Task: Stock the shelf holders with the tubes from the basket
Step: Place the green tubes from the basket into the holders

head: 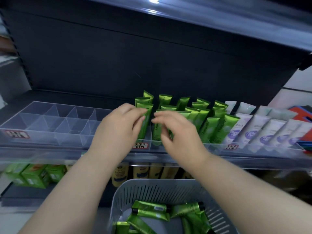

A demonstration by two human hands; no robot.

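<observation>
Several green tubes [214, 129] stand upright in the clear shelf holders [209, 146] at mid-shelf. My left hand [118, 125] pinches the top of one standing green tube [144, 125] at the left end of the green rows. My right hand [177, 130] has its fingers curled around the neighbouring green tube [156, 132], which it partly hides. Below, a grey slotted basket [152, 190] holds several more green tubes [152, 211] lying flat.
Empty clear holder compartments [55, 122] fill the shelf's left part. White and purple tubes [263, 130] stand to the right of the green ones. Green boxes [33, 174] and yellow bottles [140, 173] sit on the lower shelf. A dark shelf [219, 31] overhangs above.
</observation>
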